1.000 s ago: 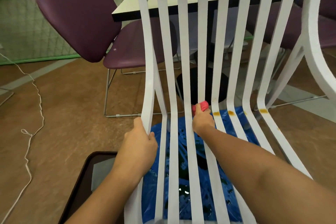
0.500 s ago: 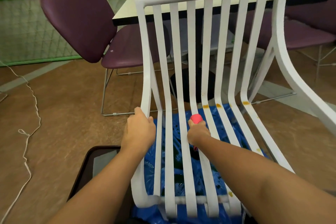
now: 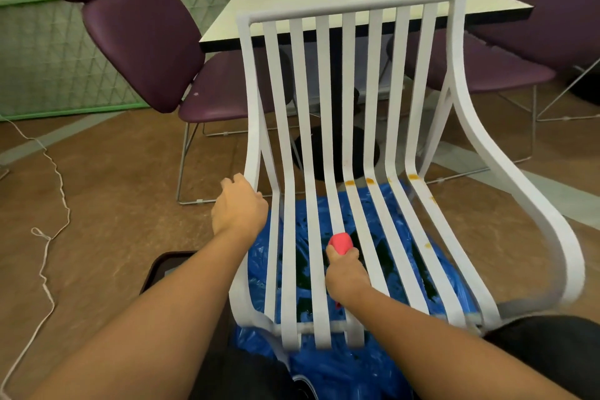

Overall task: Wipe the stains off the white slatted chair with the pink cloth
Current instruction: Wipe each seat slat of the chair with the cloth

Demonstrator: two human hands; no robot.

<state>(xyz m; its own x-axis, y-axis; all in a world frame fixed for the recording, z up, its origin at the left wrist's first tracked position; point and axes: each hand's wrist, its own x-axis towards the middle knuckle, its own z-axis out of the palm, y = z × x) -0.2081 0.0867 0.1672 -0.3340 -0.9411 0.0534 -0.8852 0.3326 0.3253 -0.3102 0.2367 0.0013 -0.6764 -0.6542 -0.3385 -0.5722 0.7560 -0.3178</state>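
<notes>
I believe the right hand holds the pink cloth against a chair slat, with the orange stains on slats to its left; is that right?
Not quite: the head view shows the orange stains on slats to the right of the pink cloth, not the left. The right hand does hold it against a slat of the white slatted chair.

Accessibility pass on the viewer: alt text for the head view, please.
A right hand holds a pink cloth against a middle slat of a white slatted chair, while the left hand grips the chair's left rail. Orange stains mark slats to the right; blue plastic sheeting lies under the chair.
</notes>
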